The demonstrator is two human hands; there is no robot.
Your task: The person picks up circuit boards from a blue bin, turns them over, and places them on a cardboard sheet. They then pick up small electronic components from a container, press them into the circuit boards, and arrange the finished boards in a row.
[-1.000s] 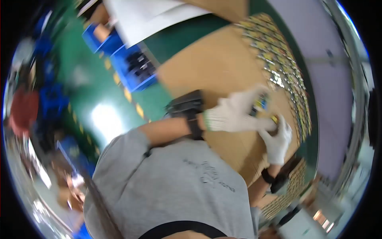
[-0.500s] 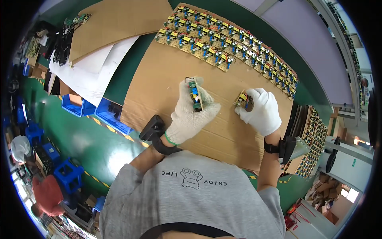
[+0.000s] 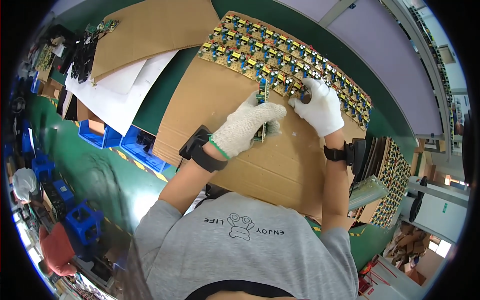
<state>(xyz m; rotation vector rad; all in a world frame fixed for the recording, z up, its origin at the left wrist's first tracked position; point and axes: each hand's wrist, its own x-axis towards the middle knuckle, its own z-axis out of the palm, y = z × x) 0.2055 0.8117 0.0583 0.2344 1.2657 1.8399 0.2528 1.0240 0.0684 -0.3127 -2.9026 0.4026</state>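
My left hand (image 3: pixel 250 125), in a knitted off-white glove, is closed around a small stack of circuit boards (image 3: pixel 264 92) held on edge over the cardboard. Blue and green parts show on the boards, while the palm side of the hand hides their middle. My right hand (image 3: pixel 322 107), in a white glove, grips a single circuit board (image 3: pixel 298 91) with a yellow part between thumb and fingers. That board is at the near end of the front row of circuit boards (image 3: pixel 245 62), and the fingers partly cover it.
A large cardboard sheet (image 3: pixel 200 105) lies under the rows. Left of it are another cardboard sheet (image 3: pixel 150 30), white sheets (image 3: pixel 115 100) and blue bins (image 3: pixel 142 150). At right stands a cardboard stack bearing boards (image 3: pixel 392 180). A person in red (image 3: pixel 60 250) is at lower left.
Both hands have moved away from my body toward the rows. The board in my right hand has gone from over the bare cardboard to the row's end. My left hand has turned its boards.
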